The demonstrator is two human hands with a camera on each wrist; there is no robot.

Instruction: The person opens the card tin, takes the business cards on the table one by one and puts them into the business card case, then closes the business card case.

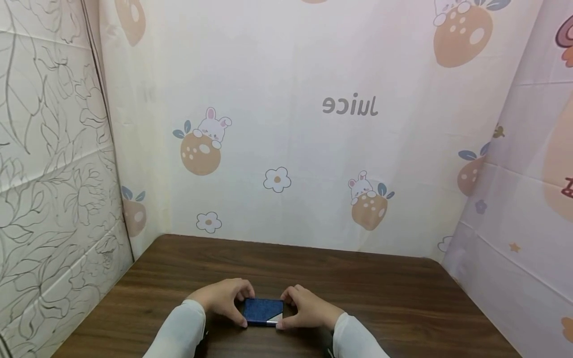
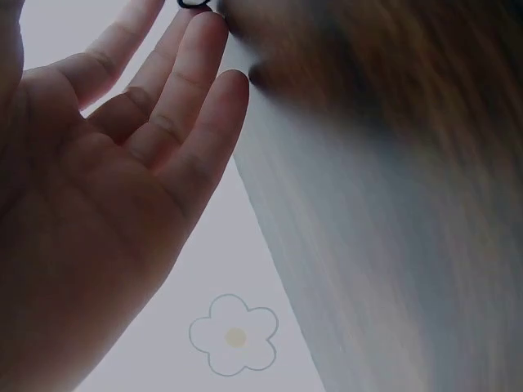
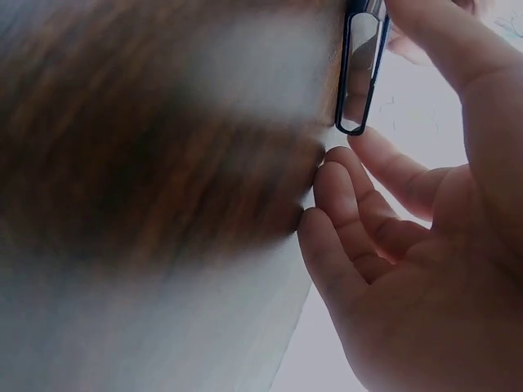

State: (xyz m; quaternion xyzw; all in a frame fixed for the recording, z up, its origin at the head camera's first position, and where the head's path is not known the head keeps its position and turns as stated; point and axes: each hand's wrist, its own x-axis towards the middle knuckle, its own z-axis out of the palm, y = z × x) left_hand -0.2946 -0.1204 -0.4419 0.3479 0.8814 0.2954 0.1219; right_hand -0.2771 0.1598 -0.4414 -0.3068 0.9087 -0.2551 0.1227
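A small flat blue card case [image 1: 260, 309] with a silver corner lies lengthwise on the brown table near its front. My left hand [image 1: 223, 298] holds its left end, thumb at the near corner and fingers at the far one. At the other end my right hand [image 1: 310, 309] pinches it the same way, thumb by the silver corner. The right wrist view shows the case's narrow end with a dark rim [image 3: 342, 82], fingertips beside it and the other fingers touching the wood. Only a bit of the case's edge shows atop the left wrist view.
The dark wood-grain table [image 1: 385, 293] has rounded back corners. Behind it hangs a pale curtain [image 1: 286, 134] printed with rabbits, fruit and flowers. A line-drawn floral sheet [image 1: 45, 164] stands along the left, and another printed sheet [image 1: 519, 199] along the right.
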